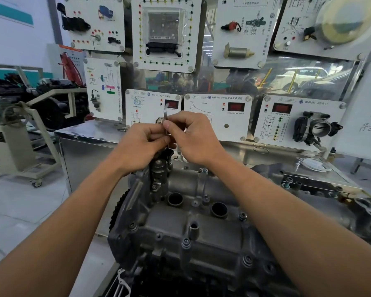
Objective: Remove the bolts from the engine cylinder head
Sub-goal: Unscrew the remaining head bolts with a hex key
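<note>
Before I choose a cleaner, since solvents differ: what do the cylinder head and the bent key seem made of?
Cylinder head: cast metal, probably aluminium; dull grey, grainy matte skin. Hex key: likely steel; smooth, bright silvery sheen on the exposed bend.

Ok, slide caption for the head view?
Above the cylinder head, the left hand and right hand grip an L-shaped key; bolts still seated.

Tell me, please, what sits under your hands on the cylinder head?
A dark cylindrical fitting on the cylinder head shows below the left hand and right hand. Both pinch a bent metal key; its lower tip and any bolt are covered.
</note>
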Demonstrator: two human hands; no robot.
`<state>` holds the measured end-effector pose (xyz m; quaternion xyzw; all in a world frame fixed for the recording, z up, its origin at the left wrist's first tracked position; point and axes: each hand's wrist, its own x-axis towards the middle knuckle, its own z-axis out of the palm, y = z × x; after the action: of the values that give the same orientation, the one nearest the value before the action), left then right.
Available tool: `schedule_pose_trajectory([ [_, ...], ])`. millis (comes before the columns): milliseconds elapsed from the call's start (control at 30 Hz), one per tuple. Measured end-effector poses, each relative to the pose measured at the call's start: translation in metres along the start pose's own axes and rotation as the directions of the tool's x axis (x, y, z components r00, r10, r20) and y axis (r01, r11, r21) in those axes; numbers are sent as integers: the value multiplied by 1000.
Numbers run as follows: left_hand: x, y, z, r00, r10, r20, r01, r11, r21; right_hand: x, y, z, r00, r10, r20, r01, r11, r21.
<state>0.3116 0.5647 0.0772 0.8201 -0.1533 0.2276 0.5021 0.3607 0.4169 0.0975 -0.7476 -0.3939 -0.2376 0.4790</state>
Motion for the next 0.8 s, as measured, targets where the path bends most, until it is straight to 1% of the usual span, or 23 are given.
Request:
schedule_pose_trajectory([
  [133,0,4,0,996,5,-85,-3,1000,21,-2,1,2,999,-27,18,27,1000,3],
  [300,2,14,6,983,21,-184,-13,999,44,-2,4,7,996,28,-81,-21,996,82],
  [400,3,15,7,980,35,-197,-27,999,45,-1,5,7,985,93,-146,-74,989,127],
  [500,4,11,9,976,37,-217,-16,995,98,-1,5,8,985,103,-141,-87,990,116],
  [567,3,10,8,981,68,-183,-40,988,151,-2,3,6,990,89,-112,-79,993,90],
  [633,1,11,5,990,96,-107,-75,980,186,-1,1,4,995,65,-81,-61,997,51],
  [700,0,10,3,995,90,-46,-78,974,214,-1,-1,4,998,38,-44,-38,999,-11],
  [800,-1,7,2,996,69,-54,-56,976,209,-1,-1,6,1000,-25,2,25,995,-99],
])
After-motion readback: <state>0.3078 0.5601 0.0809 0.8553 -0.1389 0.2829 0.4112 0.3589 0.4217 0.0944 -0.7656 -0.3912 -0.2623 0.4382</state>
